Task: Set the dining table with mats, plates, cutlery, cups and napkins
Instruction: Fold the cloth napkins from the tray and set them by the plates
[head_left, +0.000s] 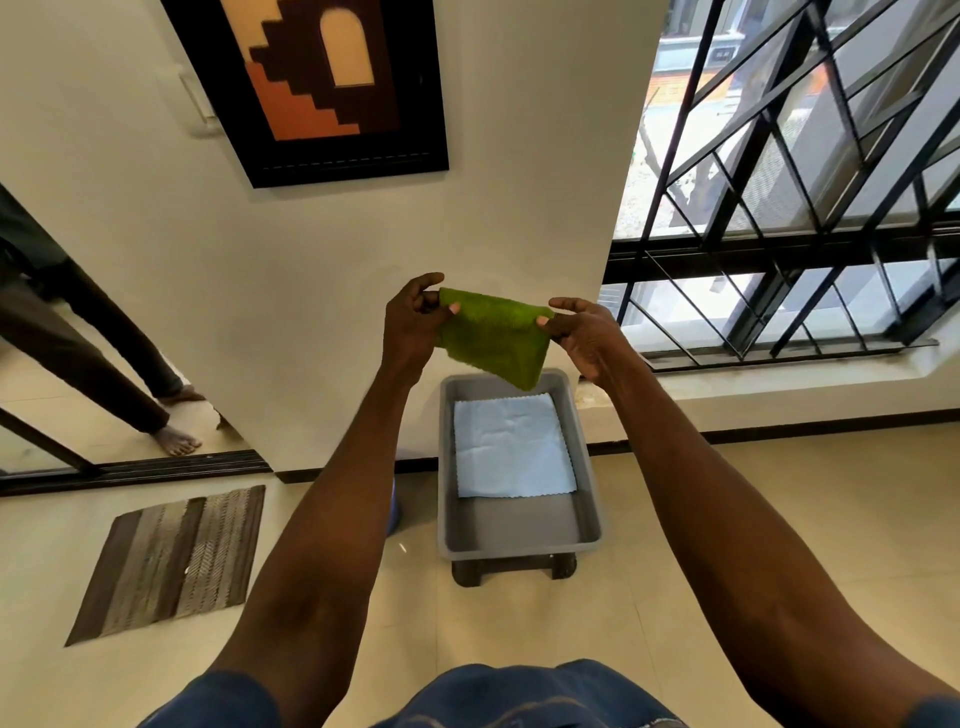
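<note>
A green napkin (493, 338) hangs folded in the air, stretched between both hands at arm's length. My left hand (413, 322) pinches its upper left corner and my right hand (582, 330) pinches its upper right corner. Straight below it stands a grey plastic tub (587, 467) on a low dark stand, and a light blue napkin (511, 449) lies flat inside the tub.
A striped brown doormat (171, 561) lies on the tiled floor at the left. Another person's bare feet (176, 441) stand in the doorway at far left. A framed picture (317, 83) hangs on the wall ahead, and a barred window (805, 182) with a low sill is at the right.
</note>
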